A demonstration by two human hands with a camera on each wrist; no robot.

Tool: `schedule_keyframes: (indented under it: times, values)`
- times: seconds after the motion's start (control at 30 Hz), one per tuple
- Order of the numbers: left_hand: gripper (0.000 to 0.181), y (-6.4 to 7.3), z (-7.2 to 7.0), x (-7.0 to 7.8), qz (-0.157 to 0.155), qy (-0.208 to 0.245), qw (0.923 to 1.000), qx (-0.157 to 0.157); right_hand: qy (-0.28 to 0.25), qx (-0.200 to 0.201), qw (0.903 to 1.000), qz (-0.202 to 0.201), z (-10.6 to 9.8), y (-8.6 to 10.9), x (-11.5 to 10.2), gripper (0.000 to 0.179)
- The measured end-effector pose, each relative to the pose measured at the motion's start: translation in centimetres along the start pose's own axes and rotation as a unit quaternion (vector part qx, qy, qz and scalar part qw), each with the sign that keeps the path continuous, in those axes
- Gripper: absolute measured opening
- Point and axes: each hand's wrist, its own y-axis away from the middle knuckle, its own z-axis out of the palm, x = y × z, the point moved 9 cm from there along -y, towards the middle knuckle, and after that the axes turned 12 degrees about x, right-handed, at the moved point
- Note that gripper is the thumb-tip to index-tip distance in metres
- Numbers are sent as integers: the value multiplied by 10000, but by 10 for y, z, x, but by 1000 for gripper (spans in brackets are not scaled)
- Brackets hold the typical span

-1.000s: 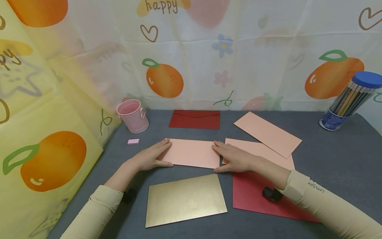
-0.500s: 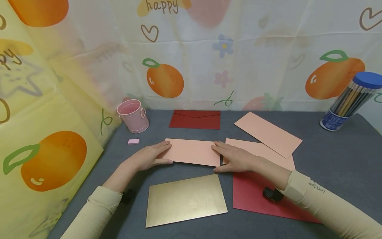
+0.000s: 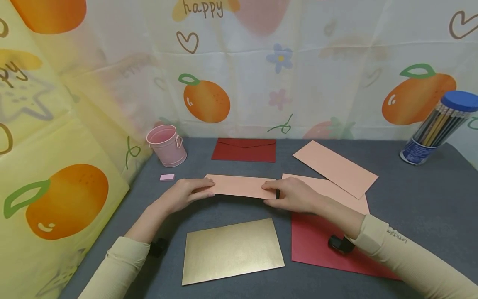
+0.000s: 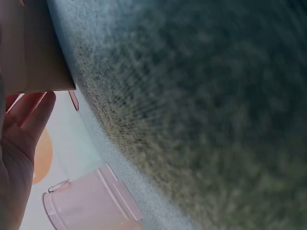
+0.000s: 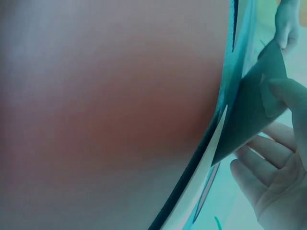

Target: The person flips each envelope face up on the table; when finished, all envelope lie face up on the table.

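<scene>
A pale pink envelope (image 3: 239, 186) is held at its two short ends, its near edge raised off the table. The left hand (image 3: 186, 194) pinches its left end, thumb on the near side and fingers over the top. At the other end the right hand (image 3: 293, 195) pinches it the same way. From the left wrist view the underside of the envelope (image 4: 38, 57) shows a seam, with the left hand's fingers (image 4: 38, 115) against its edge. In the right wrist view, the right thumb lies on the dark-looking underside of the envelope (image 5: 252, 96).
Two more pink envelopes, one (image 3: 336, 168) overlapping the other (image 3: 337, 194), lie right, above a large red envelope (image 3: 317, 245). A gold envelope (image 3: 233, 251) lies in front. Behind are a dark red envelope (image 3: 243, 151), pink bucket (image 3: 167, 145), pink eraser (image 3: 167, 177) and pencil jar (image 3: 435, 128).
Both hands have closed their thumbs on the pink envelope's ends and raised its near edge, which lay flat on the table one second ago. The other things stay put.
</scene>
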Motion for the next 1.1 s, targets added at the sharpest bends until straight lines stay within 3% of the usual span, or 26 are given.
schedule_keyframes:
  times: [0.3, 0.5, 0.77, 0.97, 1.1]
  values:
    - [23, -4, -19, 6, 463, 568, 9910, 1123, -342, 372, 9972, 552, -10, -5, 6, 27]
    - [20, -4, -27, 2, -184, 1243, 9820, 1411, -640, 938, 9928, 389, -19, -8, 5, 22]
    - [14, -6, -48, 22, -726, 1560, 9670, 1880, -1013, 1401, 9838, 466, -27, -11, 11, 14]
    - [14, -6, -39, -5, -1133, 1970, 9529, 2009, -1283, 1392, 9777, 912, -26, -13, 19, 5]
    - [13, -5, -31, -22, -1402, 2056, 9488, 1944, -1292, 1341, 9747, 1239, -25, -14, 25, 2]
